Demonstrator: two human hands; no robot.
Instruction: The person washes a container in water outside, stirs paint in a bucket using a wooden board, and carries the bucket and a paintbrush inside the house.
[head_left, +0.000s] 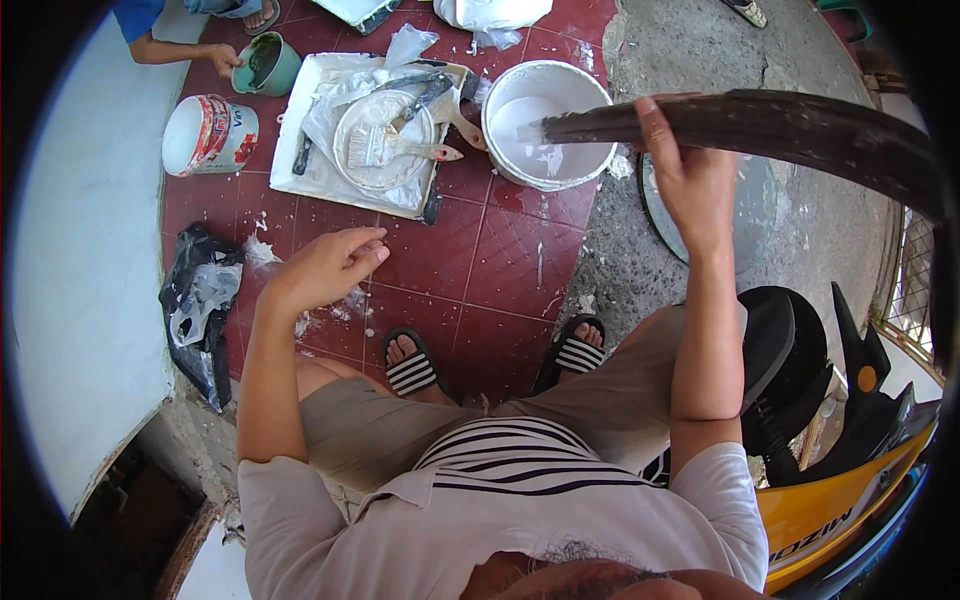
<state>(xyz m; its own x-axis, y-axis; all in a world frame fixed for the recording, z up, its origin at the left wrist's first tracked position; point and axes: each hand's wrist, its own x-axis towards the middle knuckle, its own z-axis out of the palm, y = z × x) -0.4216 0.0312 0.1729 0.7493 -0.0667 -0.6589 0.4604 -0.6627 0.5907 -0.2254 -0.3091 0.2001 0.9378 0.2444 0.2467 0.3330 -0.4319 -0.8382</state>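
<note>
My right hand point(690, 180) grips a long, dark, slightly curved wooden stick point(800, 125) that runs off toward the right rim of the head view. The stick's narrow end reaches over the rim of a white bucket point(550, 178) and down to the white paint point(525, 125) inside. My left hand point(325, 268) hovers above the red tiles with loosely bent fingers apart, holding nothing. Beyond it, a white tray point(285, 165) carries a round white tub point(380, 182), with a paintbrush point(378, 148) lying across the tub's top. Another brush handle point(466, 128) sticks out beside the bucket.
At the upper left, another person's hand point(222, 58) holds a green pail point(283, 72). A white-and-red bucket point(240, 130) stands near the left wall, with a black plastic bag point(200, 340) closer to me. A yellow motorcycle point(830, 520) stands close on my right.
</note>
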